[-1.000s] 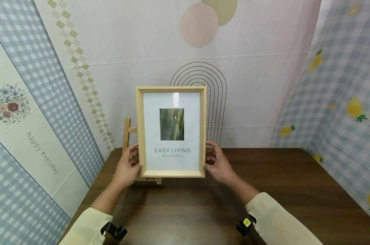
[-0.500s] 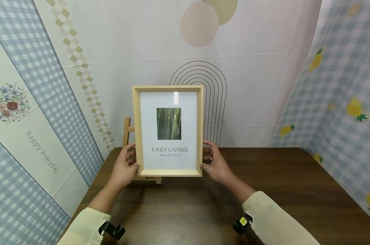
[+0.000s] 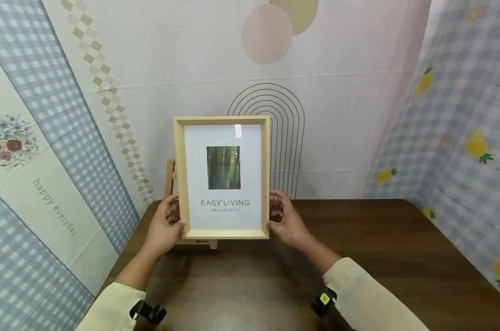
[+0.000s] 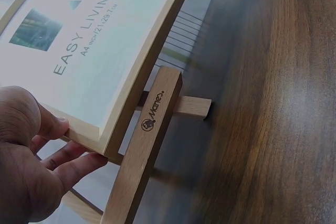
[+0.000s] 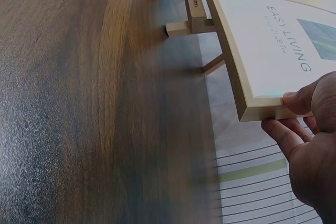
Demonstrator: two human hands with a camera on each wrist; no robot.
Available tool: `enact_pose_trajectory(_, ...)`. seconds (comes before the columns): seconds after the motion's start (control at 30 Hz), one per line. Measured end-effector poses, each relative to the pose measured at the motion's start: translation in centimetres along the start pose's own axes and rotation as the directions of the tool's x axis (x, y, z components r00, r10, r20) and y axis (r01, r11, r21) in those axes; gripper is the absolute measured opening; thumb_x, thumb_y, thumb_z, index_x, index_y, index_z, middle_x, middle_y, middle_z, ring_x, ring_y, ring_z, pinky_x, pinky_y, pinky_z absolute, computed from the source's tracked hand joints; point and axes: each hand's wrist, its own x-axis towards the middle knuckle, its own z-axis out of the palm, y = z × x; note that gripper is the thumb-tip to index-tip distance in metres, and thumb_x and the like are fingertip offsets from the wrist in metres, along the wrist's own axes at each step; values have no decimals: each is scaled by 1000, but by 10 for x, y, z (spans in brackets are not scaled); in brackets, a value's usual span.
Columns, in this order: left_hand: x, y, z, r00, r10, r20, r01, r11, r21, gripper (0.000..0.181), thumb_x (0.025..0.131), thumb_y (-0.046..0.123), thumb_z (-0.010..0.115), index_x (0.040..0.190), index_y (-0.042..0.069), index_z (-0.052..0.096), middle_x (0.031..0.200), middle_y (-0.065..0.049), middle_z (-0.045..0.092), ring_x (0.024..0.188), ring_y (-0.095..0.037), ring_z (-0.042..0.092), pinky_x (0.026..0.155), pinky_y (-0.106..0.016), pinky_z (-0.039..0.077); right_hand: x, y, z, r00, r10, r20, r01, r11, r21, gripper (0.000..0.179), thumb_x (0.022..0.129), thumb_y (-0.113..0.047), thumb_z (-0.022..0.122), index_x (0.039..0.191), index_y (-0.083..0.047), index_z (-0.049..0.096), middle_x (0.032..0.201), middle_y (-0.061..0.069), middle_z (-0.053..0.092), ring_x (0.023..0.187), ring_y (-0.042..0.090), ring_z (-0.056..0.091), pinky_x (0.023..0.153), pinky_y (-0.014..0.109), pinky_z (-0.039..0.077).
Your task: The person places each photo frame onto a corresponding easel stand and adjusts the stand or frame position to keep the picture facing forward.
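A pale wooden picture frame [image 3: 265,179] stands upright in the head view, with a bamboo photo and the words EASY LIVING behind its glazing. My left hand [image 3: 164,227] grips its lower left side, thumb at the front edge and fingers behind. On the opposite side my right hand [image 3: 289,223] holds the lower right edge the same way. Behind the picture frame stands a small wooden easel [image 3: 169,179], mostly hidden by it. In the left wrist view the easel's ledge [image 4: 149,129], marked Maries, lies close beside the picture frame's bottom edge.
The dark wooden table [image 3: 357,257] stretches to the right and toward me. A printed cloth [image 3: 341,138] hangs behind it, and checked cloths hang at the left and right sides. Black wrist cameras [image 3: 148,312] are strapped over both sleeves.
Both hands have carried the picture frame a little to the left, so it covers more of the easel. Their hold on it looks the same.
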Motion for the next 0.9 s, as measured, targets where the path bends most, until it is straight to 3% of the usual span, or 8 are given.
enact_pose_trajectory(0.3, -1, -1, -5, 1000, 5, -15, -4, 1000, 17, 80, 92, -14, 54, 160, 17, 26, 144, -23, 48, 108, -40, 57, 68, -35, 56, 2, -3, 5, 1000, -3, -4, 3, 1000, -4, 91, 77, 26, 65, 151, -18, 34, 128, 23, 55, 104, 38, 60, 88, 51, 54)
enact_pose_trajectory(0.73, -1, 0, -12, 1000, -10, -17, 11, 999, 36, 82, 94, -15, 54, 162, 16, 23, 147, -25, 44, 113, -41, 56, 67, -32, 55, 3, -6, 13, 1000, 11, 2, -11, 1000, 6, 90, 79, 26, 65, 150, -17, 33, 129, 21, 55, 104, 37, 61, 80, 38, 58)
enact_pose_trajectory(0.9, -1, 0, -14, 1000, -17, -12, 17, 999, 31, 82, 94, -15, 54, 163, 16, 21, 148, -25, 44, 112, -41, 55, 68, -35, 55, 2, -6, 15, 1000, 8, -2, -8, 1000, 0, 88, 79, 25, 65, 150, -17, 33, 129, 21, 56, 103, 36, 62, 80, 38, 58)
